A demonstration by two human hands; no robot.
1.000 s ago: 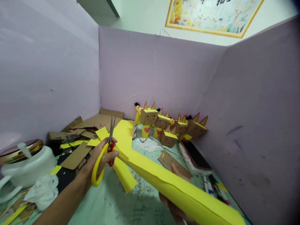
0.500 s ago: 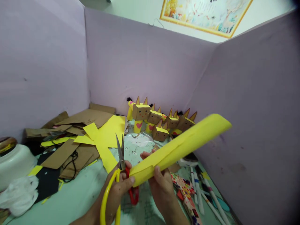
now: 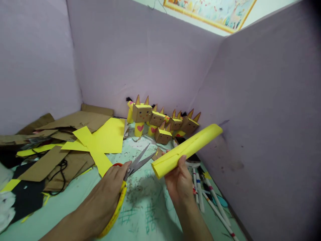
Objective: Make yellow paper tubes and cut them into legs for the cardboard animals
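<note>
My left hand [image 3: 110, 185] is closed around scissors [image 3: 136, 164] with a yellow and a red handle loop. Their blades are parted and point towards the near end of a yellow paper tube [image 3: 187, 150], without touching it. That tube rests tilted in my right hand [image 3: 179, 180], thumb on its near side and the other fingers mostly hidden behind it. A lengthwise paper edge shows along the tube. Beyond it, against the back wall, stand several cardboard box heads [image 3: 142, 113] with yellow horns, some on yellow bodies with pink hearts.
Yellow paper sheets [image 3: 110, 135] and brown cardboard pieces [image 3: 43, 164] lie heaped at the left, with black cord among them. Several markers [image 3: 217, 201] lie along the right side. Lilac panels [image 3: 263, 110] wall in the green-covered table [image 3: 140, 221] on three sides.
My left hand has come away from the tube's near end, and the scissors have swung to point right with blades wider apart. The view has shifted right; my right hand still holds the tube.
</note>
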